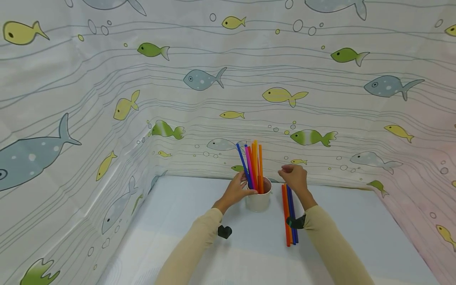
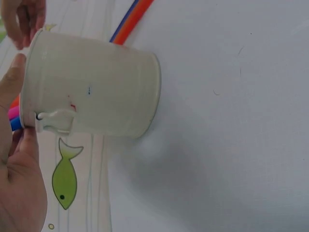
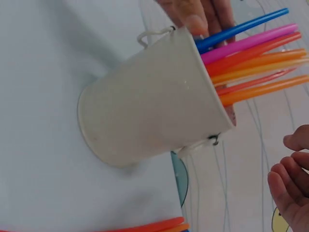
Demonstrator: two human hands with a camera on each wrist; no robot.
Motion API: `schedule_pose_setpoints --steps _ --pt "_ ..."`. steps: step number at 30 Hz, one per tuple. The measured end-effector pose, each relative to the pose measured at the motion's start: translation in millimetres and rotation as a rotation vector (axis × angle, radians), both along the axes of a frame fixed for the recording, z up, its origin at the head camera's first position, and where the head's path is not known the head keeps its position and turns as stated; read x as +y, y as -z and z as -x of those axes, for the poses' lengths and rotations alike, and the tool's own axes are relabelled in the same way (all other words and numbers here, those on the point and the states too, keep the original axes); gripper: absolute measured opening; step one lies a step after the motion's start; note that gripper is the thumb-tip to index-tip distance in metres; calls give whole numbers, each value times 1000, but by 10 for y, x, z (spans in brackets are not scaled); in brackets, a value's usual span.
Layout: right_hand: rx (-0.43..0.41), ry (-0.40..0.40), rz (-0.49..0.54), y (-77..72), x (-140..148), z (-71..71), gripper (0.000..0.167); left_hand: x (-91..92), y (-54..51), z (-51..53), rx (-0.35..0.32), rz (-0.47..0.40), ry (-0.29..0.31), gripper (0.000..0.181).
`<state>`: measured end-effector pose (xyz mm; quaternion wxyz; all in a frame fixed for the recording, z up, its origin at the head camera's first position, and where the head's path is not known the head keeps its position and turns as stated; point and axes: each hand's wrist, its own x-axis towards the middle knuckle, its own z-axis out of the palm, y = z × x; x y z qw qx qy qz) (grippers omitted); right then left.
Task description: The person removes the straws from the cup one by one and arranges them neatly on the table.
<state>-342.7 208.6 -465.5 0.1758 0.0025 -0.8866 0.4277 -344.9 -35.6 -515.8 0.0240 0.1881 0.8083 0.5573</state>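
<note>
A small white bucket (image 3: 145, 101) stands upright on the table, with several coloured straws (image 1: 254, 166) leaning in it: blue, pink, red and orange. My left hand (image 1: 236, 192) grips the bucket at its rim, thumb in front and fingers round the side near the blue straw. In the left wrist view a handle fitting (image 2: 57, 121) shows below the rim. Off to the right of the bucket, my right hand (image 1: 295, 178) hovers with loosely bent fingers and holds nothing. Below it, a row of red, orange and blue straws (image 1: 286, 213) lies side by side on the table.
The white table (image 1: 256, 253) ends at a back wall hung with fish-print cloth (image 1: 249, 107), which also covers both sides. Dark bands (image 1: 225, 232) show at the sleeved wrists. My right forearm (image 1: 331, 237) passes close to the lying straws.
</note>
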Motion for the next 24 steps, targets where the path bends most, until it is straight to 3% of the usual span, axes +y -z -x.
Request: schedule_pose_setpoints --steps 4,8,15,24 --pt "2 -35 4 -123 -166 56 30 -7 7 6 3 -4 8 89" --pt "-7 -64 25 -143 -300 101 29 -5 11 0 7 -14 7 90" --pt "-2 -106 53 -71 -458 147 29 10 34 -7 14 -25 12 91" --pt "-60 -73 71 28 -593 202 24 4 13 -23 3 -26 2 90"
